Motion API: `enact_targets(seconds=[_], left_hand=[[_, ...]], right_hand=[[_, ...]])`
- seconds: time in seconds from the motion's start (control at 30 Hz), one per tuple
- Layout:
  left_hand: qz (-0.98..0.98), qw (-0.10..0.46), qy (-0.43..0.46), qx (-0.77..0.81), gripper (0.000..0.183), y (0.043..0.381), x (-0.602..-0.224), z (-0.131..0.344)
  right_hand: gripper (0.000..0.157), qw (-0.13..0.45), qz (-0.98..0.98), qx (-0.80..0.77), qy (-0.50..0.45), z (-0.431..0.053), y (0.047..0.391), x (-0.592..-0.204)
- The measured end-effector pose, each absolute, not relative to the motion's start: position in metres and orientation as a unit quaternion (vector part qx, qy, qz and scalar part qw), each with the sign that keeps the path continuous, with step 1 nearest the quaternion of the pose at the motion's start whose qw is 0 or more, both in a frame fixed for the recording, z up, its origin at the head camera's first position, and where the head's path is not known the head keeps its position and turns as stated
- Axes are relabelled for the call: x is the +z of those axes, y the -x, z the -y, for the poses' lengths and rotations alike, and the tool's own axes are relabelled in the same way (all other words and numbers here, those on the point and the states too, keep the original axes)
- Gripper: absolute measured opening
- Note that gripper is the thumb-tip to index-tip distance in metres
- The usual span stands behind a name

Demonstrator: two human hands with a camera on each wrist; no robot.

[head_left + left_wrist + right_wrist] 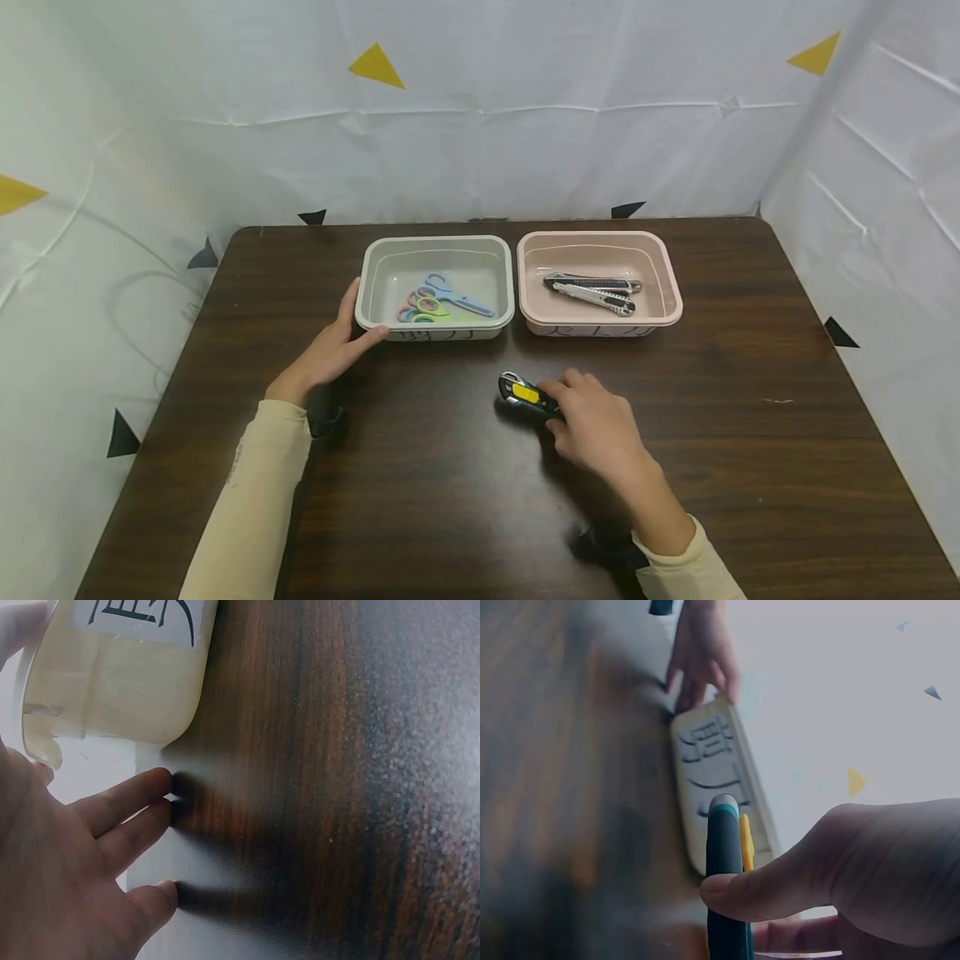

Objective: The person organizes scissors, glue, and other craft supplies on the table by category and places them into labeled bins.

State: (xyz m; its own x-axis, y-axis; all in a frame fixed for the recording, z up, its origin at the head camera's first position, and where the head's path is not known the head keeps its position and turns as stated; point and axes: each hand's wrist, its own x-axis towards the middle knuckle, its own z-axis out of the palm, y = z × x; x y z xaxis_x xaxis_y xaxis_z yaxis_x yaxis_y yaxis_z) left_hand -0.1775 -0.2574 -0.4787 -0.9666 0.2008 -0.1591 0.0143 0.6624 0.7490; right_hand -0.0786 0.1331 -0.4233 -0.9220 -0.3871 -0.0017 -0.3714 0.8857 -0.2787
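Observation:
My right hand (600, 425) grips a black utility knife (525, 393) with a yellow slider, just above the table in front of the two bins. In the right wrist view the thumb presses along the side of the knife (726, 847). At the near left corner of the grey-white bin (435, 242), my left hand (330, 352) rests with fingers extended, the thumb on the rim. Its lower fingers (131, 799) reach down to the tabletop in the left wrist view. Inside that bin lie several pastel scissors (453, 296).
To the right of the scissors bin stands a pink bin (600, 237) holding silver-and-black utility knives (596, 292). Both bins have labels with handwriting on their front walls. A dark wooden table (420, 500) carries everything, with white sheeting (480, 158) behind and at the sides.

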Motion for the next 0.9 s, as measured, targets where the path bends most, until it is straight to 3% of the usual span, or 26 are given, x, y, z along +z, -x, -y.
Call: enact_targets(seconds=[0.27,0.9], left_hand=[[-0.905,0.118,-0.059,0.404,0.089,0.177,-0.480,0.258],[-0.906,0.120,-0.061,0.401,0.089,0.179,-0.478,0.257]], right_hand=[[0.045,-0.011,-0.971,-0.146,0.190,-0.152,0.092,-0.400],[0.050,-0.006,-0.979,-0.144,0.147,-0.186,0.162,-0.365]])
